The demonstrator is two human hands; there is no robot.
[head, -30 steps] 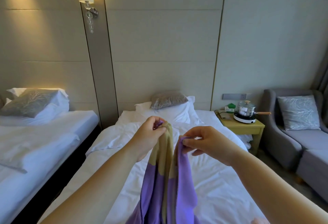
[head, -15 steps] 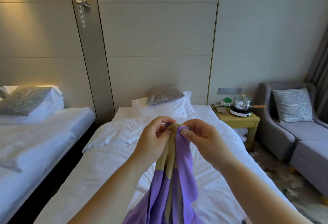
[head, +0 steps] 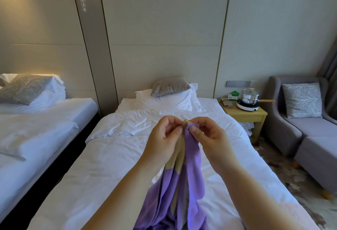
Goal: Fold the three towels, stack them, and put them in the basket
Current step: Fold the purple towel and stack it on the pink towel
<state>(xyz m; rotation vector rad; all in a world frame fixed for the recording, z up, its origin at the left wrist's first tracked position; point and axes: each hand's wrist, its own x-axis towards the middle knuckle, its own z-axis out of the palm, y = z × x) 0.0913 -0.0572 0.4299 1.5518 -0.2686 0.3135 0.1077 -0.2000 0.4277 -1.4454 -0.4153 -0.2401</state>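
Above bed (head: 109,156), left hand (head: 163,138), right hand (head: 210,136); fingers (head: 196,131) tight on towel (head: 190,184) top edge

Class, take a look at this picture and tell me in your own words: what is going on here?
A person holds up a purple and tan towel over a white bed. The left hand and the right hand pinch its top edge close together, so the cloth hangs down in loose folds. It is not yet folded flat.
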